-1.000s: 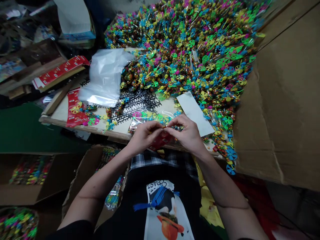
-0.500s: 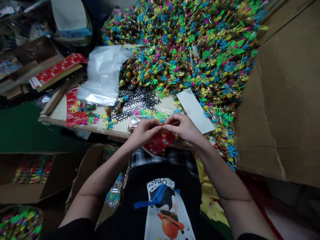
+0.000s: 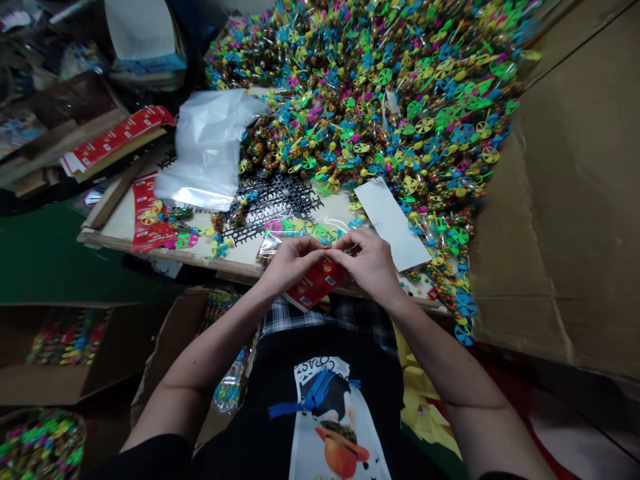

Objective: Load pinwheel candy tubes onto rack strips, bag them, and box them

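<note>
Red printed card (image 3: 315, 285) hangs pinched between left hand (image 3: 293, 267) and right hand (image 3: 369, 267), both hands together on it, just over the near table edge (image 3: 165, 250).

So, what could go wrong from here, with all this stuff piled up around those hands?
The red printed card between the left hand and right hand juts past the wooden table edge, so it might fall toward the lap if it slips. The blue pinwheels at the rim of the heap also sit near that edge and could tumble off if nudged.
</note>
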A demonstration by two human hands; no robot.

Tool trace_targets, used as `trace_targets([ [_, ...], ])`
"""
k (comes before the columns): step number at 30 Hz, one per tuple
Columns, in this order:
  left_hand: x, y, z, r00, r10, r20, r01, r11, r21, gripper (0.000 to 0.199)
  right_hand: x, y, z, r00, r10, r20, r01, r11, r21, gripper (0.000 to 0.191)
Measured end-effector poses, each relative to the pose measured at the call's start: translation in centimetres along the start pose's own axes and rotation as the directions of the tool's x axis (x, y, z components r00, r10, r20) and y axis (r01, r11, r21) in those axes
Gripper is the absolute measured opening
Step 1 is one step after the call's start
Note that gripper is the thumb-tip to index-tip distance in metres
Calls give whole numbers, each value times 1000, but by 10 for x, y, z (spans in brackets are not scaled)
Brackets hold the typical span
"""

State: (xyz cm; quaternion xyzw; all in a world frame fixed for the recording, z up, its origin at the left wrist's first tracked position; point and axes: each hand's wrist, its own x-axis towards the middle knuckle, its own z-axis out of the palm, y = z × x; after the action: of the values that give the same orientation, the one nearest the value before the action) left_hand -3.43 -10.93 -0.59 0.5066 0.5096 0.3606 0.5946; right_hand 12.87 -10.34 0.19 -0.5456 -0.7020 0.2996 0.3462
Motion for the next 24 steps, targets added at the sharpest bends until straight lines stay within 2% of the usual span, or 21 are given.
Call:
trace_targets([
  [4,-3,-2,3,995,30,-91,-29,1000,5,22,-16,-9,1,973,-192,-131,174,975,-139,12],
  [7,-9,1,2,985,58,-162,-58,998,3,26,-26,-13,-3,934,-295,-201,272,953,-137,13],
  [9,-14,4,0,982,75,-174,-78,997,-12,27,-28,-10,-7,939,-245,-240,235,969,-70,12],
  [11,-19,7,-2,978,97,-187,-105,994,-34,27,-28,-2,-10,964,-99,-245,121,990,75,12],
  [14,-24,8,-5,965,141,-223,-156,986,-52,26,-26,13,-9,989,88,-115,-44,939,342,22],
  [16,-26,6,-7,958,168,-231,-184,982,-50,26,-28,18,-6,995,100,-9,-86,896,435,33],
  [18,-25,4,-8,959,191,-210,-204,978,-41,26,-30,18,-4,996,73,43,-85,891,446,34],
  [21,-24,1,-8,957,244,-157,-249,968,-14,25,-33,12,-2,999,41,15,-43,920,389,18],
  [24,-23,0,-7,939,313,-144,-310,950,43,19,-33,7,-4,999,-8,-36,19,950,310,12],
])
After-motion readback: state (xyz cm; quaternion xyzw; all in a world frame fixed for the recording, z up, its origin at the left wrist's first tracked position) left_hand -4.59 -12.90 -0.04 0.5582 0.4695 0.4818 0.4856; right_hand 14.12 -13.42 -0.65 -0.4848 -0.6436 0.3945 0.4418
